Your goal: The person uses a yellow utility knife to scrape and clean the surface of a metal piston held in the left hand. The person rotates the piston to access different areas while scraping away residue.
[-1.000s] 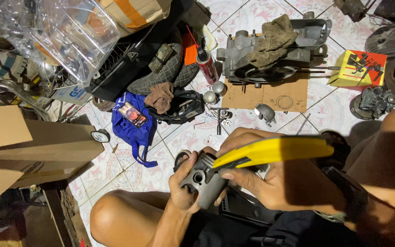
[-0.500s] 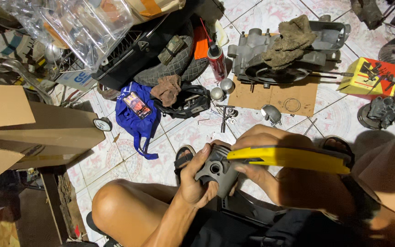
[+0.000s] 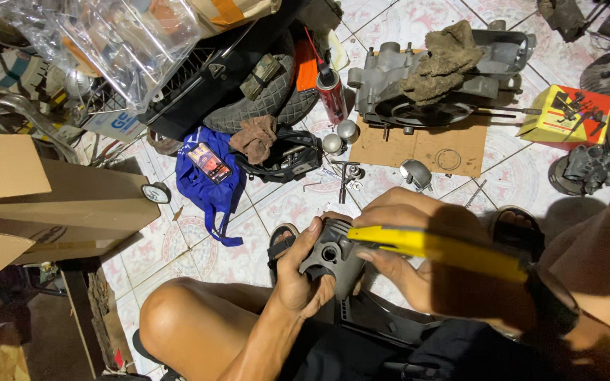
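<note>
A grey metal engine part (image 3: 333,257) with a round hole sits between my two hands, over my lap. My left hand (image 3: 298,279) grips it from the left side, fingers wrapped around its edge. My right hand (image 3: 407,243) holds a long yellow-handled tool (image 3: 435,248), whose near end lies against the part's upper right. The tool's handle stretches right toward my wrist, which wears a dark watch (image 3: 552,310). My bare left knee (image 3: 178,321) is below the hands.
On the tiled floor ahead lie a grey engine casing (image 3: 435,81) with a rag on cardboard, a red spray can (image 3: 332,95), a blue bag (image 3: 210,180), a tyre (image 3: 270,99), a yellow box (image 3: 566,113) and small metal parts. Cardboard boxes (image 3: 51,204) stand at left.
The view has shifted a little. My hands have turned the grey part slightly, and the yellow tool now lies flatter across it.
</note>
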